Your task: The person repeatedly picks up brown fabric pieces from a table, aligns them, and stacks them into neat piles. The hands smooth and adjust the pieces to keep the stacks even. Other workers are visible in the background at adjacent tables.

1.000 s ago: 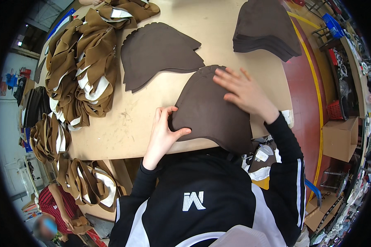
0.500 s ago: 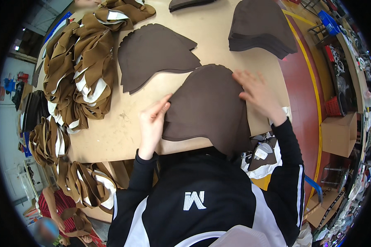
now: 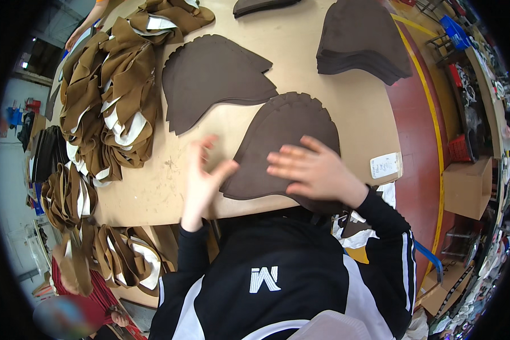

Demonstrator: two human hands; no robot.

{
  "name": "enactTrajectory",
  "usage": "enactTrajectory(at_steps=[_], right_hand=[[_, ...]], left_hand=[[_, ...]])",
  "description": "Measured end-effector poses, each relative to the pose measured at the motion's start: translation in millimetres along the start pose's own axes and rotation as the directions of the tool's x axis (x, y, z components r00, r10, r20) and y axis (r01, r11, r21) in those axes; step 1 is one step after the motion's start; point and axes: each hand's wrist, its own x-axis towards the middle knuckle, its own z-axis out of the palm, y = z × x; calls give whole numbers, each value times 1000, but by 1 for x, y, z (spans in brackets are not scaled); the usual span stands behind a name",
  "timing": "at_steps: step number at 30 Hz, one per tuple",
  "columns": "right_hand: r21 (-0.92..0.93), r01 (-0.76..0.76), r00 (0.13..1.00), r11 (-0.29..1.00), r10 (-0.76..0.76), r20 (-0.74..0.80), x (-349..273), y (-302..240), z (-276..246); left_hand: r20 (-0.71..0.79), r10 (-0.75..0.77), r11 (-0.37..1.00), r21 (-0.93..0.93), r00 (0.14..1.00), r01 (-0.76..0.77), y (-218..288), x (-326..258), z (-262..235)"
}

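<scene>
Your right hand (image 3: 317, 173) has swung from the right edge of the near stack (image 3: 294, 122) to over its middle, and your left hand (image 3: 201, 178) has opened wider at its left edge. Largest first: pale bench (image 3: 147, 190), spanning most of the view. Heap of brown fabric pieces (image 3: 130, 68) with white faces, along the bench's left side. Near stack, dark brown curved pieces with notched tops, sits at the bench edge right in front of you, layers slightly fanned. Left stack (image 3: 215, 73), same dark brown, is just beyond it to the left; far stack (image 3: 360, 37) stands well apart, farther out on the right. Left fingers are spread, grasping nothing, thumb close to the near stack. Right fingers are extended flat, released; can't tell if they touch the top piece. White tag (image 3: 385, 165) lies at the bench's right edge.
</scene>
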Motion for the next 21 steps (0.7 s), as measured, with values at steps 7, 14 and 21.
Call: enactTrajectory(at_steps=[7, 14, 21], right_hand=[[-265, -348, 937, 899, 331, -110, 5, 91, -22], [-193, -236, 941, 952, 175, -290, 3, 44, -51], [53, 265, 964, 963, -266, 22, -5, -38, -8]], left_hand=[[134, -26, 999, -43, 991, 32, 7, -15, 32], [152, -132, 991, 24, 980, 129, 18, 19, 12], [-342, 85, 973, -175, 936, -152, -4, 67, -24]])
